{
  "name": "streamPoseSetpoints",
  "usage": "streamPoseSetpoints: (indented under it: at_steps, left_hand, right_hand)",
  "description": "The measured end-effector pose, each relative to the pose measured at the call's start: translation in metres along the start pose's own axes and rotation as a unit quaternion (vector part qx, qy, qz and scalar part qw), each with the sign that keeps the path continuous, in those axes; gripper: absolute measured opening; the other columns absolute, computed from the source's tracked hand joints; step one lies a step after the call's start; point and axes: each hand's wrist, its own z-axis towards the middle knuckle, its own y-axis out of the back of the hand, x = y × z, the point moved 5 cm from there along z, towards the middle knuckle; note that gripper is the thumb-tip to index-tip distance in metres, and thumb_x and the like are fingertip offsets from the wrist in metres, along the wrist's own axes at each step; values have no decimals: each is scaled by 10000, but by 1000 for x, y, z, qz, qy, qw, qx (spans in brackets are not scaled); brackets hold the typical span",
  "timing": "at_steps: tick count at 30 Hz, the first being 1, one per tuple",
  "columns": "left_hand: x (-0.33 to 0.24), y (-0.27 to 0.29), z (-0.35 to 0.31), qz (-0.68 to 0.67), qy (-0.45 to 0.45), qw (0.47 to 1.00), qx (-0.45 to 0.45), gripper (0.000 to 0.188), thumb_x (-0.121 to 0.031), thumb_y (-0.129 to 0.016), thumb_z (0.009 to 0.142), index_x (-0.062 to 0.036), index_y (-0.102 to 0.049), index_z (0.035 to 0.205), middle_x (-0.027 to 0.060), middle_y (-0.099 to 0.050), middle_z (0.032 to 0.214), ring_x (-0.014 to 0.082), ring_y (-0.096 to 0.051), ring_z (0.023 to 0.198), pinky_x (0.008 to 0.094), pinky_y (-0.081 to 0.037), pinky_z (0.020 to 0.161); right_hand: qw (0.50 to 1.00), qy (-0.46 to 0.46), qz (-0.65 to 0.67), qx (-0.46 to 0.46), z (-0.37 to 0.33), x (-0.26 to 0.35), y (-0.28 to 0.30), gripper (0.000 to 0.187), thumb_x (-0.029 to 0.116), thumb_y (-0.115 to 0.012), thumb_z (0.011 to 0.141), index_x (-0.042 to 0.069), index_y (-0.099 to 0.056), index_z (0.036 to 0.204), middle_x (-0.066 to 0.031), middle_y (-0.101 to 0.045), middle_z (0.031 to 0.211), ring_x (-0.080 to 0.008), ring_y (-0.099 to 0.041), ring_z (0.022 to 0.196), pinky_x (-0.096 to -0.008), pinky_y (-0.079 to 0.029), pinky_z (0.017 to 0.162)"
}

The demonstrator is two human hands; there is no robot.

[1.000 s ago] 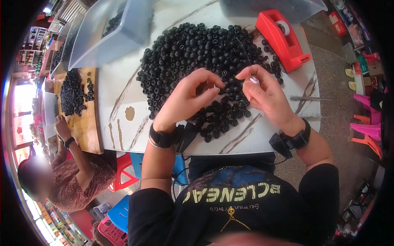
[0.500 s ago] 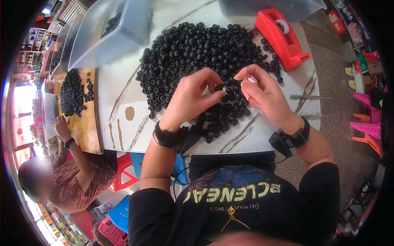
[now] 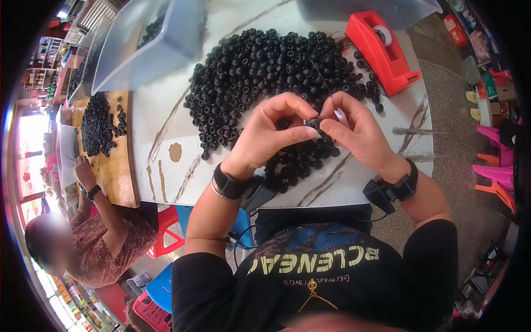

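Closing the gap between left hand [image 3: 269, 130] and right hand [image 3: 363, 134], standing apart half a second ago and now meeting at the fingertips above the near side of the pile [image 3: 243, 72]. Holding one bead [image 3: 313, 122] in a narrow pinch between left thumb and forefinger, keeping it between the middle of the table [image 3: 145, 113] and its near edge. Pinching a thin strand [image 3: 319, 76] in the right fingertips, trailing its visible length above the pile toward the table's far edge. Bringing bead and strand to one spot, so shifting the work, by the look of it, from fetching a bead to handling both together. Not showing clearly, behind such close fingertips, any contact of strand with bead: perhaps touching, perhaps just apart. Leaving the dispenser [image 3: 381, 61] standing near the table's right edge, and a metal tool [image 3: 417, 131] jutting out past that edge.
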Motion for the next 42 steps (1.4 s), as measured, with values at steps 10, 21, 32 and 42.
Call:
streamPoseSetpoints:
  at_steps: [10, 21, 32, 42]
  left_hand:
    - [5, -4, 2, -72, 2, 997, -1, 176, 13, -628, 747, -43, -563, 901, -6, -568, 858, 49, -532, 759, 185, -437, 693]
    - [3, 5, 2, -42, -1, 994, -101, 134, 10, -627, 746, -51, -545, 832, 18, -592, 852, 64, -555, 763, 195, -451, 689]
    - [0, 4, 2, -101, -30, 992, -77, 117, 25, -610, 756, -46, -524, 795, 61, -614, 835, 116, -580, 796, 254, -476, 734]
    - [0, 6, 4, -83, -58, 993, -62, 100, -3, -612, 763, -39, -530, 809, 82, -626, 854, 121, -588, 785, 245, -475, 724]
  right_hand:
    - [999, -2, -37, 16, -3, -2, 1, 116, 127, -558, 835, 63, -484, 898, 59, -431, 770, 5, -337, 622, -142, -288, 532]
    - [993, 23, -116, 21, -6, 3, -7, 263, 148, -450, 887, 26, -415, 1117, 2, -477, 679, -38, -450, 614, -179, -368, 561]
    - [983, 89, -163, 13, -5, 6, -10, 279, 119, -482, 870, 26, -420, 1126, -14, -547, 761, -51, -481, 610, -198, -401, 567]
    - [984, 82, -155, 34, -4, -1, -7, 249, 129, -488, 882, 32, -428, 1104, 10, -515, 787, -32, -430, 628, -190, -379, 564]
